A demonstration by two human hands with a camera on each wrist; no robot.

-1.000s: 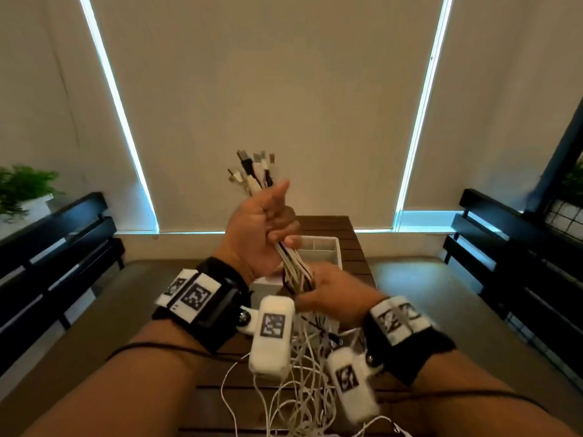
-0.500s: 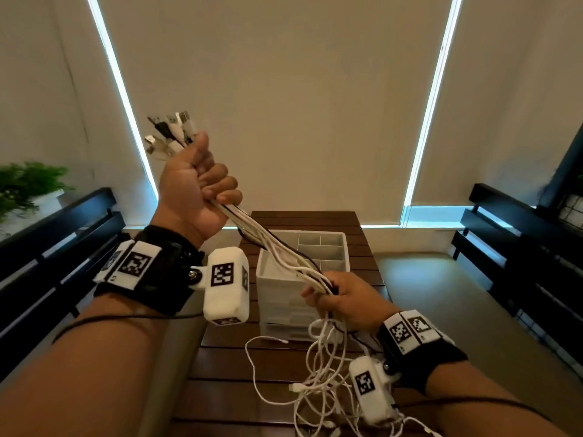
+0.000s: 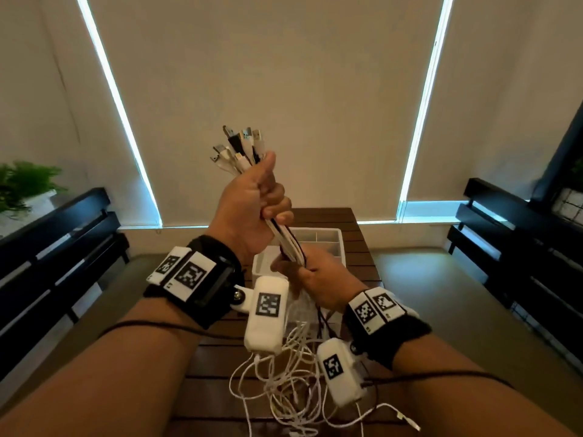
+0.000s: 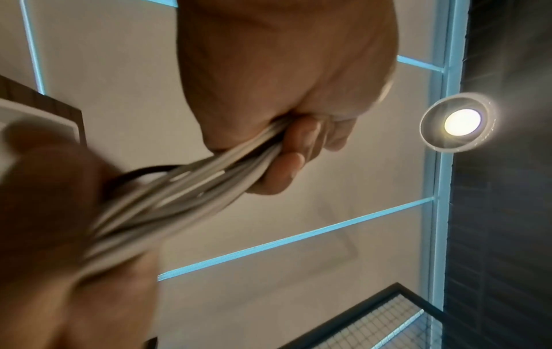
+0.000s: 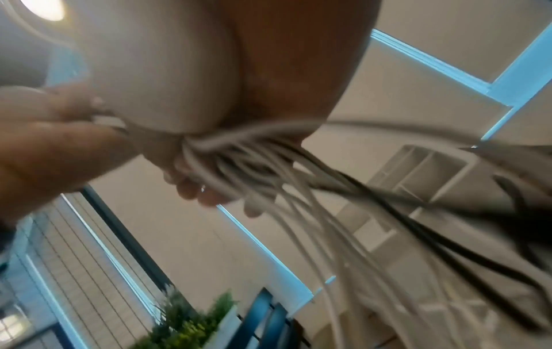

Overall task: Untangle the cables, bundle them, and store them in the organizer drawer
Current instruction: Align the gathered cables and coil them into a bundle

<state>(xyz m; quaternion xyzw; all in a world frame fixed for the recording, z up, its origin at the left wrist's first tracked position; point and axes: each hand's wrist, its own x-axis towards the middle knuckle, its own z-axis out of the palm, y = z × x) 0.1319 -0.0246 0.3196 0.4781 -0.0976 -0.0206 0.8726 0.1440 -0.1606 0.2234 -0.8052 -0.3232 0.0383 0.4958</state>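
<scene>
My left hand [image 3: 255,212] is raised in front of me and grips a bundle of white and black cables [image 3: 291,244] in a fist. Several plug ends [image 3: 241,148] fan out above the thumb. Just below it my right hand [image 3: 315,279] holds the same cables [image 5: 239,170] with its fingers curled round them. The loose lengths hang down into a tangle [image 3: 290,380] on the brown slatted table [image 3: 362,244]. A white organizer [image 3: 328,236] with open top compartments stands behind my hands. In the left wrist view the fingers [image 4: 286,170] wrap the cable bundle [image 4: 191,196].
Black benches run along the left [image 3: 60,247] and right [image 3: 517,247] sides. A green plant in a white pot [image 3: 25,187] sits at far left. One white plug end [image 3: 407,421] lies near the table's front right. Pale blinds fill the wall behind.
My left hand swung out to the upper left, drawing the cables through my right hand, then came back to the centre close above the right hand. The right hand rose slightly.
</scene>
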